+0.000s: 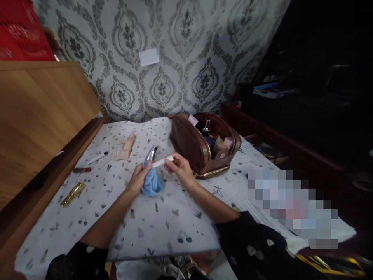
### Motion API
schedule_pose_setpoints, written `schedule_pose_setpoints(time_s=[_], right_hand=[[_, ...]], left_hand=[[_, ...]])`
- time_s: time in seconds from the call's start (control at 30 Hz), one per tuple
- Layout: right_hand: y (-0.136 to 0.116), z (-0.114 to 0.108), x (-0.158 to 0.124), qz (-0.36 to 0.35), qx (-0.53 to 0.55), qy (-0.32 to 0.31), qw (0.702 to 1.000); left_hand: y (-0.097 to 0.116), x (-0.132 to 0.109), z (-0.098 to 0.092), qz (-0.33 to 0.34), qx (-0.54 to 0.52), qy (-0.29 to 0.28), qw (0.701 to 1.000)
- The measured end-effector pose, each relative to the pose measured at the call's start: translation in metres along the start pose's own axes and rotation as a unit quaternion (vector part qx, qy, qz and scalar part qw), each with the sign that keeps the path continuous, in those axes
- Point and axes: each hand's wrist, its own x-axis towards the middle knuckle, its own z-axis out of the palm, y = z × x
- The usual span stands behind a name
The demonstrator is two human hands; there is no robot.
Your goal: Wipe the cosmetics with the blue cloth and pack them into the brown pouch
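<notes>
Over the middle of the table, my left hand (138, 177) is closed on a light blue cloth (152, 184), bunched around one end of a slim white tube (159, 162). My right hand (181, 170) pinches the tube's other end with thumb and fingers. What kind of tube it is I cannot tell. Just behind the hands lies a silver cylindrical item (151, 152), its near end hidden by the cloth and fingers. To the right of it stands an unzipped brown leather cosmetic bag (186, 144), with a silver-capped bottle (207, 125) and several other cosmetics inside.
At the left lie a beige squeeze tube (127, 147), a small white brush (97, 157), a dark reddish tube (82, 170) and a gold case (72, 194). A wooden panel (43, 124) borders the patterned tablecloth (140, 237). Part of the right side is pixelated.
</notes>
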Motion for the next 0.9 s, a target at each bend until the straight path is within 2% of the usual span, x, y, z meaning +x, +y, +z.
schedule_pose_setpoints(time_s=[0.1,0.23,0.4,0.57,0.67,0.8,0.87,0.9], right_hand=[[0.001,0.001,-0.002,0.005,-0.009,-0.023,1.0],[-0.005,0.004,-0.005,-0.02,-0.034,-0.05,0.998],[-0.031,0.002,-0.016,-0.084,-0.102,-0.045,0.99],[-0.077,-0.015,-0.03,-0.128,-0.21,-0.053,0.968],[-0.102,-0.033,-0.031,-0.142,-0.24,-0.026,0.96],[-0.128,-0.059,-0.021,-0.151,-0.259,0.011,0.954],[-0.142,-0.073,-0.015,-0.155,-0.272,0.031,0.949],[-0.149,-0.08,-0.013,-0.159,-0.28,0.039,0.946]], left_hand=[[0.004,0.001,0.001,-0.006,-0.036,0.049,0.998],[0.013,-0.003,0.003,-0.022,-0.089,0.067,0.993],[0.021,-0.006,0.01,-0.065,-0.177,0.043,0.981],[0.043,-0.007,0.034,-0.095,-0.175,-0.025,0.98],[0.054,-0.002,0.053,-0.075,-0.143,-0.046,0.986],[0.061,0.01,0.081,-0.017,-0.068,-0.032,0.997],[0.068,0.018,0.096,0.033,-0.019,-0.062,0.997],[0.074,0.022,0.102,0.069,0.008,-0.095,0.993]])
